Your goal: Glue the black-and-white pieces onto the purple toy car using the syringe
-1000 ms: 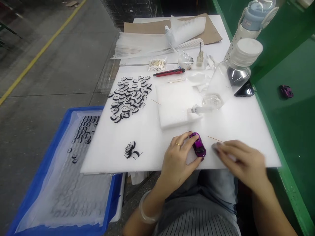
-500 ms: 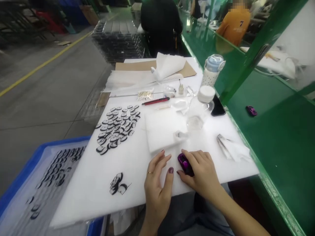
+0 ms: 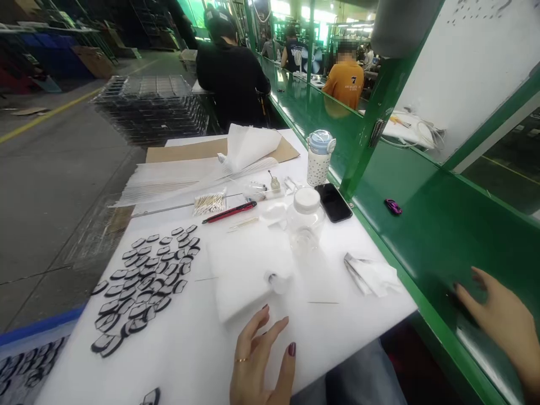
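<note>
The toy car (image 3: 393,206) is purple; glossy, with dark patches.

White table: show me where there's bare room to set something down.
One bare patch lies between the scattered black-edged pieces and the left hand; another between the thin stick and the near edge, right of that hand. The far half is crowded: white sheets, swabs, red cutter, jar and phone.
</note>
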A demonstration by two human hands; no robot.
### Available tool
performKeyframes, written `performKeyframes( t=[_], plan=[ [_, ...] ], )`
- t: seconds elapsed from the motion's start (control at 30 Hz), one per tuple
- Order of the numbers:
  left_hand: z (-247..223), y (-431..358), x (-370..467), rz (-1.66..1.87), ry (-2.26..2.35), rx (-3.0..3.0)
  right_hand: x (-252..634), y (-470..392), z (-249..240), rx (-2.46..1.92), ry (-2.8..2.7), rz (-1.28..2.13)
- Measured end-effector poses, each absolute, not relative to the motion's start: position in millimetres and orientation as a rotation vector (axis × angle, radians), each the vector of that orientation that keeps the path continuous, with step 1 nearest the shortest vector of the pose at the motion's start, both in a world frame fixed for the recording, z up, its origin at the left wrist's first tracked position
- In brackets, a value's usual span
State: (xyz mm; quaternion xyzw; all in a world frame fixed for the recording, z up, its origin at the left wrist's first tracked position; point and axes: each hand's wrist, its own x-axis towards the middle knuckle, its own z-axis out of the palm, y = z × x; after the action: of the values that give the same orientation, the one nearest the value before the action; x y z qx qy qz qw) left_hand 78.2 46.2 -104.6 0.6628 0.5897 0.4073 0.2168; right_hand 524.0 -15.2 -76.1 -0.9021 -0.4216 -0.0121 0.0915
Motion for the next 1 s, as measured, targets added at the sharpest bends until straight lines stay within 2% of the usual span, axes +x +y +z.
performKeyframes(
  t=[0.03,0.17,0.33,0.47,0.57,0.67,0.8,1.0],
  plan=[
    [-106.2,46.8,78.4,1.132,1.641,1.850,524.8,-0.2,-74.2,-2.662,-1.295,-0.113],
    [-111.3,47.3,79.2,1.126,1.689,1.891,521.8,109.6,-72.1,-2.561,-1.494,-0.065],
    [-117.8,47.0,80.9,1.159,1.762,1.886,530.2,211.1,-78.6,-2.588,-1.450,0.003],
    [-125.1,48.0,83.1,1.210,1.750,1.937,520.4,196.8,-70.8,-2.528,-1.395,0.086],
    [-125.9,48.9,82.6,1.166,1.699,2.056,475.4,151.8,-58.7,-2.265,-1.550,0.166],
    [-121.2,49.0,77.0,1.018,1.602,2.213,395.2,109.2,-49.0,-1.484,-2.046,0.366],
    [-117.4,45.3,61.5,0.955,1.455,2.287,293.9,92.0,-46.1,-0.897,-2.483,0.671],
    [-119.4,30.4,48.7,1.088,1.340,2.243,237.4,131.6,-38.9,-1.113,-1.903,0.756]
  ],
)
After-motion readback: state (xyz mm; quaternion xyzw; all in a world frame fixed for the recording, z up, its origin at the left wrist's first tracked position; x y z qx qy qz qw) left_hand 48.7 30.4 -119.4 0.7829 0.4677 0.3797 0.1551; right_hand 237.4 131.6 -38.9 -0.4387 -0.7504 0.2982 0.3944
